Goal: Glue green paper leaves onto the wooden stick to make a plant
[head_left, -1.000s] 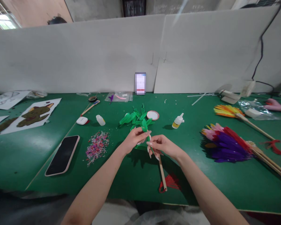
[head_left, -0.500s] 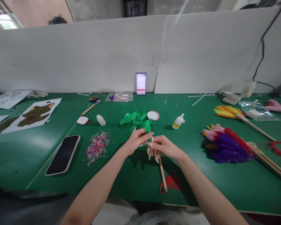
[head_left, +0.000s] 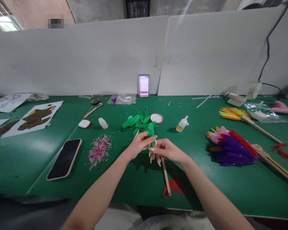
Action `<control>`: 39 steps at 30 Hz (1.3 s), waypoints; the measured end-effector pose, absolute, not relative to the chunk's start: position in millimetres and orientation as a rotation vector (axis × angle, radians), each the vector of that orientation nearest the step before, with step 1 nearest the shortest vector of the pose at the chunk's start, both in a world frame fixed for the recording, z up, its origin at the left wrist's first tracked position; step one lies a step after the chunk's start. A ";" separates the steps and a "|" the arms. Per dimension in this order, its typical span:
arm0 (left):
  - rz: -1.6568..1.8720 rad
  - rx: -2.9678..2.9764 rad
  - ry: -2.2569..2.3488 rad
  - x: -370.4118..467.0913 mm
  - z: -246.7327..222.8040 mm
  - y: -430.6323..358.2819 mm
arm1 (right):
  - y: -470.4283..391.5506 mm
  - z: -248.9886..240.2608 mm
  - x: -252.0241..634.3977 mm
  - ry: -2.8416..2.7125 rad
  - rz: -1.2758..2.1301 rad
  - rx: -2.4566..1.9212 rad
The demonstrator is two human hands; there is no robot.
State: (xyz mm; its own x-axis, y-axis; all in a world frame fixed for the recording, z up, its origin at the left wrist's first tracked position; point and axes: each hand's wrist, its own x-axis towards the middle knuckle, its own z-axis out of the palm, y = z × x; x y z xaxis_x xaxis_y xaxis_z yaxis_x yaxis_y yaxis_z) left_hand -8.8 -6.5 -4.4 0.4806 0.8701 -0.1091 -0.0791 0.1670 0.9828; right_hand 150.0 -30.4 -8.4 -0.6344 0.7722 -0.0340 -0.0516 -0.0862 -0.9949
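Between the fingertips of both hands is a green feather, its rounded top standing up above them. My left hand is closed on it, thumb and forefinger pinched. My right hand pinches its narrow lower part, the other fingers bent underneath. Just beyond lies a loose pile of green feathers, beside a round white lid with a red rim. Below my right hand a flat wooden handle with a red tassel rests on the table; its upper end is hidden by the hand.
A dropper bottle stands at the right, a small white bottle at the left. Sequins and a phone lie left of my arms. Feather fans lie at the right. Another phone leans against the white partition.
The fingers of my right hand have shifted slightly at the lower part of the green feather, and less of its tip shows beneath them. My left hand keeps its place.
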 end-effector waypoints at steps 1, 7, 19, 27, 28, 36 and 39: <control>0.803 1.205 0.825 -8.6 -4.8 -6.4 | -30.4 -8.5 149.8 -1.590 1.772 -0.798; 0.863 1.160 0.824 -12.6 -5.5 -2.2 | -29.7 -8.4 150.9 -1.490 1.861 -0.771; 0.831 1.200 0.810 -12.0 0.7 -5.9 | -31.0 -7.7 149.4 -1.540 1.788 -0.769; 0.878 1.150 0.816 -13.7 1.5 -3.8 | -28.7 -9.9 154.3 -1.498 1.898 -0.734; 0.885 1.145 0.808 -13.8 1.5 -3.5 | -28.4 -10.1 155.2 -1.488 1.923 -0.718; 0.854 1.134 0.773 -14.0 2.9 -4.2 | -30.2 -8.1 154.3 -1.495 1.827 -0.770; 0.862 1.129 0.772 -13.8 3.6 -4.5 | -30.0 -8.1 153.0 -1.495 1.810 -0.789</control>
